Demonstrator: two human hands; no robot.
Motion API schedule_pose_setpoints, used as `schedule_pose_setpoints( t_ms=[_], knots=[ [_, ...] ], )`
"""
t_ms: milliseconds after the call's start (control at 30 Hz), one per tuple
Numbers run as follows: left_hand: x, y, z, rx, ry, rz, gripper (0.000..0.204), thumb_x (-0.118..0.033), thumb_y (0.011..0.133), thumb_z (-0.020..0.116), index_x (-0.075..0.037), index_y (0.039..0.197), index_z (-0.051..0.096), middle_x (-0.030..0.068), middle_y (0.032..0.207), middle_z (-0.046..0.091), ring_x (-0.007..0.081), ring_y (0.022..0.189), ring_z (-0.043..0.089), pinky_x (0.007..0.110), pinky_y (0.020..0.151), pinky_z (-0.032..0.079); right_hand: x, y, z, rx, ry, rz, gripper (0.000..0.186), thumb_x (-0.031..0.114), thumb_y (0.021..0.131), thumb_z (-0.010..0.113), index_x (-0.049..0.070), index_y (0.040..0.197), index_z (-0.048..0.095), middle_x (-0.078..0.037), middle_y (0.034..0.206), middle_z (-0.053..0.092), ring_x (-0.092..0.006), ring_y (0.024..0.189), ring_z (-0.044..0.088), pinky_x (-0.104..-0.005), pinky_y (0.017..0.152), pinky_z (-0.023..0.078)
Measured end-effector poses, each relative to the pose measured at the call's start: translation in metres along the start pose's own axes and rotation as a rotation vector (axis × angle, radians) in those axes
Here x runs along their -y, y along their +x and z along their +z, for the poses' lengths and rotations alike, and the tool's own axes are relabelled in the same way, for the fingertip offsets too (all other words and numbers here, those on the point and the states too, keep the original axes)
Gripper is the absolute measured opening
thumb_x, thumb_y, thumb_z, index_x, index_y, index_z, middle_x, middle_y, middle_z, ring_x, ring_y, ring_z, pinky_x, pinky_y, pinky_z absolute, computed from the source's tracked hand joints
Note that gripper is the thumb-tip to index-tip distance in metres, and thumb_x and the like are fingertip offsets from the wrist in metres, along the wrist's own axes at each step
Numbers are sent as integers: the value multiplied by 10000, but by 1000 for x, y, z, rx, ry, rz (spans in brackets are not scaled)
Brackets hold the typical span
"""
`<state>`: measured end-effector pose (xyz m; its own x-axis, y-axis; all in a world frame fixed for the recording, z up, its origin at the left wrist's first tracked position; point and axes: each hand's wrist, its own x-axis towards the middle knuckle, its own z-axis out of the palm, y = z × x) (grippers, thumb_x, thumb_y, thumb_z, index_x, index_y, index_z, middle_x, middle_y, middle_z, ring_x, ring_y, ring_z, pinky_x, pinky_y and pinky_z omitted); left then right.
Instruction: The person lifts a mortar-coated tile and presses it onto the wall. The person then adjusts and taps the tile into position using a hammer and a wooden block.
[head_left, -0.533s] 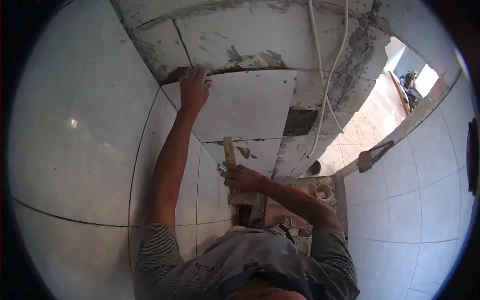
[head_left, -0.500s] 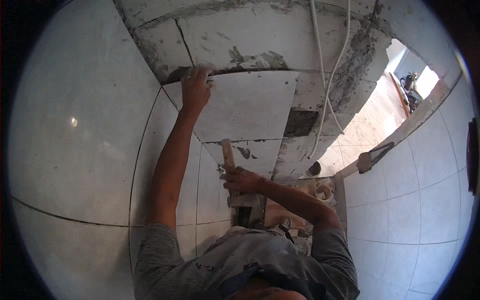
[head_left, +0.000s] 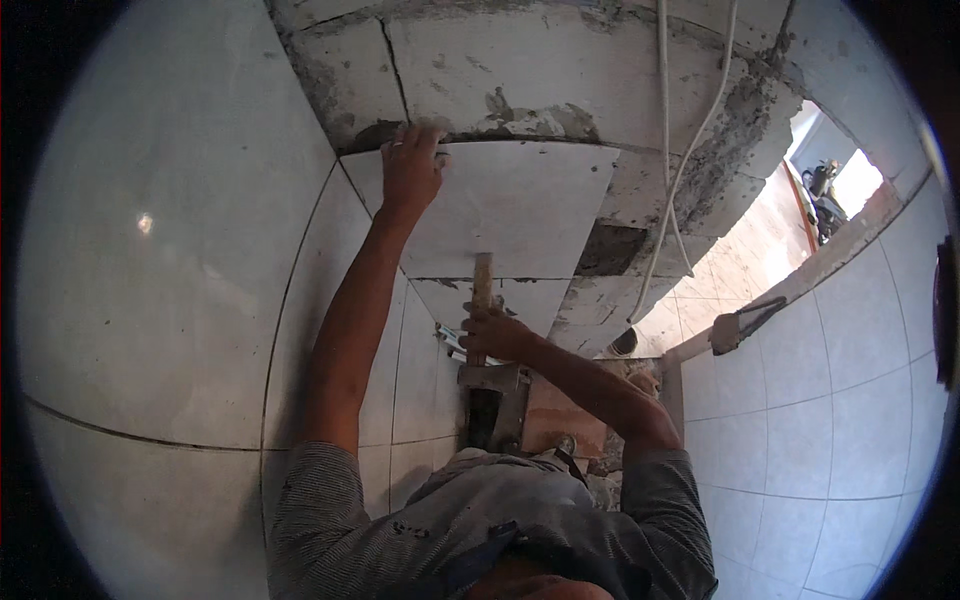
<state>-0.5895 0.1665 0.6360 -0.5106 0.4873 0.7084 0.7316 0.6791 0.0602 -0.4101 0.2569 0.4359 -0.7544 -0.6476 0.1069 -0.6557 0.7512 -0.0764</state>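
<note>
A large pale tile (head_left: 510,205) sits against the wall in front of me, above another pale tile (head_left: 535,300). My left hand (head_left: 412,168) reaches up to its top left corner, with the fingers spread along the upper edge and nothing visible in them. Lower down, my right hand (head_left: 495,332) is wrapped round a light wooden stick (head_left: 483,280). Its upper end overlaps the lower part of the large tile; whether it touches cannot be made out. The lower end runs down behind my fingers.
Tiled walls rise at the left (head_left: 160,300) and right (head_left: 800,430). Two white cables (head_left: 668,190) hang over the bare block wall (head_left: 540,70). A doorway opens at the right onto a bright floor (head_left: 735,260). Below my right hand is a grey frame-like object (head_left: 492,378).
The wooden stick and my right hand have shifted up and slightly right, and the stick is more upright. My left hand stays at the tile's top edge. The view has shifted slightly.
</note>
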Motion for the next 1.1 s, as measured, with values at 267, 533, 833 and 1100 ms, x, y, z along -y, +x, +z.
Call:
schedule_pose_setpoints(
  t_ms=[267, 533, 833, 1100],
  knots=[
    [-11, -1, -6, 49, 72, -7, 400, -183, 736, 631, -100, 1100, 488, 154, 1071, 509, 318, 1025, 472, 454, 843, 339, 14, 12, 9, -83, 70, -96, 296, 184, 717, 579, 179, 1009, 526, -67, 1125, 479, -293, 1208, 309, -447, 939, 338],
    [-4, -3, -13, 73, 40, -6, 385, -214, 749, 615, -83, 1088, 489, 164, 1097, 499, 337, 1059, 445, 501, 869, 308, 3, 30, 12, -88, -88, -120, 199, 174, 742, 516, 173, 936, 558, -69, 993, 498, -299, 1176, 338, -424, 810, 446],
    [-6, -2, -10, 79, -26, -58, 340, -172, 712, 633, -95, 1016, 501, 93, 1012, 493, 281, 1011, 466, 468, 830, 319, 9, 0, 10, -181, 18, -193, 168, 187, 718, 543, 174, 881, 578, -37, 933, 519, -281, 1189, 322, -429, 843, 439],
    [-2, -2, 0, 16, 50, -52, 364, -156, 717, 625, -91, 1050, 493, 108, 1034, 497, 294, 1032, 448, 456, 851, 323, -19, 2, 17, -147, -120, -113, 147, 218, 707, 551, 182, 848, 572, -27, 926, 514, -270, 1170, 336, -448, 836, 419]
  ],
)
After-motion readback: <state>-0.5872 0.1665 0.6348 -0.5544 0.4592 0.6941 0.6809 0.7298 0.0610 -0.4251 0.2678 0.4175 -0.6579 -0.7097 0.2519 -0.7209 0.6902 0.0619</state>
